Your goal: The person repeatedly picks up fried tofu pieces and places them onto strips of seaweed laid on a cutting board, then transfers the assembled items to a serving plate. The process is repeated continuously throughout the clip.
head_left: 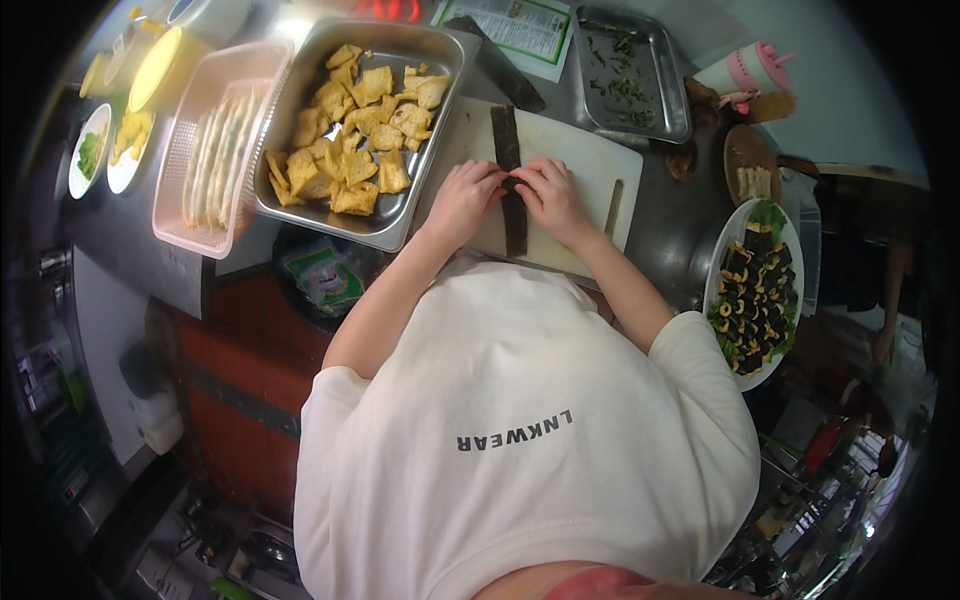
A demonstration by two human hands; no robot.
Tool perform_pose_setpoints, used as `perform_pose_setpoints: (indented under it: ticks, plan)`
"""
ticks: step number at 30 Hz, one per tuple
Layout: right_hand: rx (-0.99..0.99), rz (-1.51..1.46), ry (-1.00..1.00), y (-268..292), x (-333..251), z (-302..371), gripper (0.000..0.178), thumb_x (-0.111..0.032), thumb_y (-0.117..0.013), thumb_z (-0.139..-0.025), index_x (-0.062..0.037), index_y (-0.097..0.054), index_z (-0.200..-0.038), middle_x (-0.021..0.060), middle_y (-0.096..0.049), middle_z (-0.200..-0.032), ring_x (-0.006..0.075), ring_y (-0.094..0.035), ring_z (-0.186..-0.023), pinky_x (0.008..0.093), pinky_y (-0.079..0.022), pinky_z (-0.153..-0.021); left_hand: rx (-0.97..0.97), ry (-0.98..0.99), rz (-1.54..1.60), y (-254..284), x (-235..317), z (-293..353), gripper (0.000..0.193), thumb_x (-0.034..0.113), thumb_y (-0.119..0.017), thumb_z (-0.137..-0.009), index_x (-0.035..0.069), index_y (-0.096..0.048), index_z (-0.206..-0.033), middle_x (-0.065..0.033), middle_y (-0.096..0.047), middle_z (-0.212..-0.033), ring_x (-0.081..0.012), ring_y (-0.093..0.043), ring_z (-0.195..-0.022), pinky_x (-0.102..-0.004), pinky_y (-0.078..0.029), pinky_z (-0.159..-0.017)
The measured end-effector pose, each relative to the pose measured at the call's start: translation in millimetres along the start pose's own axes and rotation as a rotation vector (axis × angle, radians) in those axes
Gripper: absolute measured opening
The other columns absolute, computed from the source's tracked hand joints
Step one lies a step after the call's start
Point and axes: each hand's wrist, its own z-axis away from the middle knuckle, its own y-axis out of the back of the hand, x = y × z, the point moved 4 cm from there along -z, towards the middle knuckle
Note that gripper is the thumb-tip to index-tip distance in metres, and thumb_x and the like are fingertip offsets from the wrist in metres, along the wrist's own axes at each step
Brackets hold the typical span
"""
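A long dark seaweed roll [512, 150] lies lengthwise on a white cutting board [580, 160] in front of me. My left hand [465, 200] and my right hand [550, 198] meet at the middle of the roll, fingers curled over it from either side. The roll's far end sticks out beyond my fingers and its near end [516, 235] shows below them. My white shirt fills the lower half of the view.
A metal tray of fried yellow pieces [360, 120] sits left of the board, beside a pink basket [215, 150] of flat pale items. At right is a plate of sliced seaweed rolls on lettuce [755, 290]. A metal tray with green scraps [630, 75] and a pink cup [750, 70] stand behind.
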Motion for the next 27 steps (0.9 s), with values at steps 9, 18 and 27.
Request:
perform_pose_setpoints:
  ticks: [9,18,27]
  plan:
    - [-0.046,-0.226,-0.02,-0.1,14.3,-10.0,0.02,-0.015,-0.07,-0.079,-0.0113,-0.071,-0.099,0.0039,-0.062,-0.101,0.0232,-0.056,-0.094,0.0381,-0.041,-0.082,-0.1,0.103,-0.084,3.5,-3.8,-13.1,0.021,0.015,-0.065,-0.084,0.005,-0.067,-0.102,-0.0072,-0.057,-0.106,-0.028,-0.052,-0.101,-0.0408,-0.043,-0.085]
    - [-0.112,-0.02,-0.071,3.4,19.0,-24.2,0.017,-0.017,-0.068,-0.082,-0.0121,-0.072,-0.098,0.0024,-0.061,-0.095,0.0213,-0.053,-0.099,0.036,-0.037,-0.087,0.091,0.035,0.105,3.6,-7.0,-13.1,0.014,0.008,-0.065,-0.083,0.003,-0.07,-0.095,-0.0094,-0.065,-0.09,-0.0293,-0.061,-0.083,-0.0384,-0.05,-0.076]
    - [0.013,-0.223,0.031,2.8,22.8,-24.3,0.02,-0.008,-0.072,-0.075,-0.0106,-0.073,-0.095,0.0041,-0.062,-0.098,0.0244,-0.056,-0.089,0.0361,-0.044,-0.083,0.039,0.108,0.028,-0.7,-21.2,-34.2,0.011,0.007,-0.065,-0.082,0.001,-0.07,-0.09,-0.013,-0.063,-0.09,-0.0302,-0.06,-0.086,-0.0383,-0.05,-0.075]
